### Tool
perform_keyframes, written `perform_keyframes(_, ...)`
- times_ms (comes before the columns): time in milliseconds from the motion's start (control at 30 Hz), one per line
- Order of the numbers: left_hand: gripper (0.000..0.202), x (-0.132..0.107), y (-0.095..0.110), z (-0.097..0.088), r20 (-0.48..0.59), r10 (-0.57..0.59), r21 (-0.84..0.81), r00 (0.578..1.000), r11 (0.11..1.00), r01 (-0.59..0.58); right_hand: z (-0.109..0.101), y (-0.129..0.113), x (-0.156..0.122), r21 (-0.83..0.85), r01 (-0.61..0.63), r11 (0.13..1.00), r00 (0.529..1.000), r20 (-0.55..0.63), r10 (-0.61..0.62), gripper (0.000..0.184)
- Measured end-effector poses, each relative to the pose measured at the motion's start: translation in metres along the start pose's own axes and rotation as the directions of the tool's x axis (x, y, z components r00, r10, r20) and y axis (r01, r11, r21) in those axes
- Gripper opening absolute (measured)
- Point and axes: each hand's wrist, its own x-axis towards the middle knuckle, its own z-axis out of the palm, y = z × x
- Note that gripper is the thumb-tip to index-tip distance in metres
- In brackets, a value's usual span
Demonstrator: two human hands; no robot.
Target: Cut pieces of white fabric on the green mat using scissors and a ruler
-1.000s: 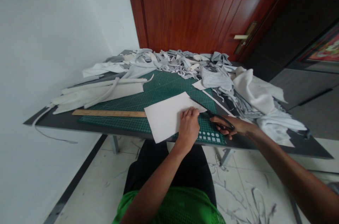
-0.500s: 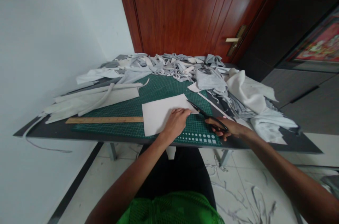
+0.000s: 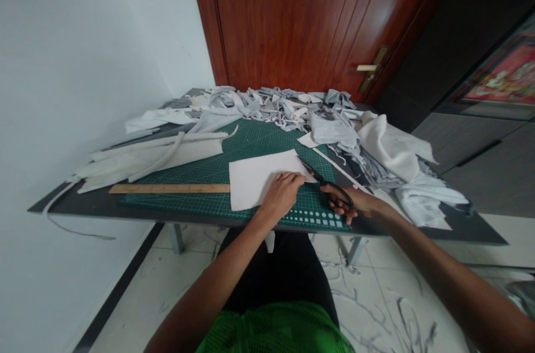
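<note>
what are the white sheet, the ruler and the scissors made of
White sheet: probably thin fabric, maybe paper; matte, lies flat with crisp edges. Ruler: wood, by its tan, dull surface. Scissors: dark metal blades, black handles, likely plastic; too small to be sure.

White wall (image 3: 83, 35), reddish wooden door (image 3: 301, 13), dark table (image 3: 92, 202), pale, perhaps tiled, floor (image 3: 137, 286)

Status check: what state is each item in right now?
White sheet: flat on the mat, pressed by left hand.
Scissors: gripped in right hand, blades at the sheet's edge.
Wooden ruler: lying flat, untouched.
Door: shut.
Fabric scraps: heaped behind the mat.
</note>
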Motion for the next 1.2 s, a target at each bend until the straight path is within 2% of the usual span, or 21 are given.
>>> perform_keyframes(367, 0.034, 0.000, 0.000, -0.004, -0.041, -0.040, -0.046, 0.998, 0.998, 0.039, 0.007, -0.012, 0.002, -0.024, -0.059, 0.998, 0.998, 0.003, 0.059, 0.055)
perform_keyframes(633, 0.030, -0.002, -0.002, -0.004, -0.084, -0.074, -0.056, 0.994, 0.996, 0.069, 0.009, -0.012, 0.002, -0.042, -0.042, 0.998, 0.999, -0.007, 0.042, 0.054)
perform_keyframes(833, 0.034, -0.003, -0.004, -0.003, -0.087, -0.062, -0.081, 0.994, 0.995, 0.055, 0.012, -0.014, -0.002, -0.049, -0.024, 0.998, 1.000, -0.020, 0.023, 0.052)
perform_keyframes(1200, 0.032, -0.005, -0.003, -0.008, -0.123, -0.089, -0.110, 0.988, 0.991, 0.076, 0.013, -0.014, -0.002, -0.072, -0.047, 0.996, 0.998, -0.033, 0.044, 0.055)
